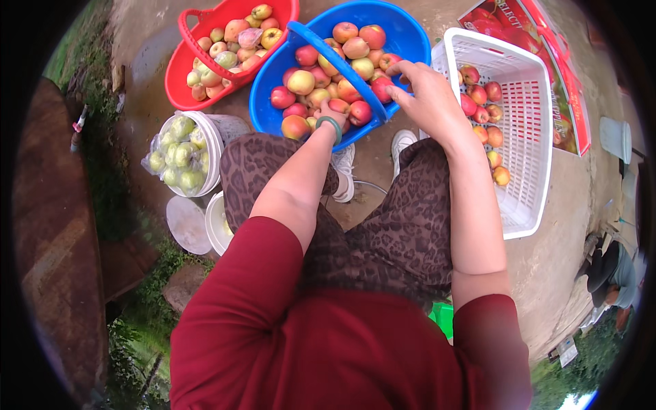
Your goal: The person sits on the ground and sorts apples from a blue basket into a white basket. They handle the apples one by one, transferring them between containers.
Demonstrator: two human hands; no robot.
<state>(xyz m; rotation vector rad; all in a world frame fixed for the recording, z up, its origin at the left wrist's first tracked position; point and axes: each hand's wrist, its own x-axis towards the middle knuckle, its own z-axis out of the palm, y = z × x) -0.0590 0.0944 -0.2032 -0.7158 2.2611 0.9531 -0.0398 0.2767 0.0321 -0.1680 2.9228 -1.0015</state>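
A blue plastic basket (266,102) full of red and yellow apples stands before my knees, its blue handle (341,64) arching across. My left hand (328,114), with a green bangle (332,124) at the wrist, reaches down among the apples at the near side. Its fingers are partly hidden, so a grip cannot be made out. Over the basket's right rim is my right hand (423,92), thumb and fingers apart, close to a red apple (381,90). To its right, a white plastic crate (528,148) holds several apples (480,114) along its left side.
A red basket (177,77) of apples stands at upper left. Below it, a white bucket (218,148) holds bagged green fruit (182,154). A round lid (188,225) and another bucket (218,220) lie near my left knee. A printed carton (564,92) stands behind the crate. A person (615,274) is far right.
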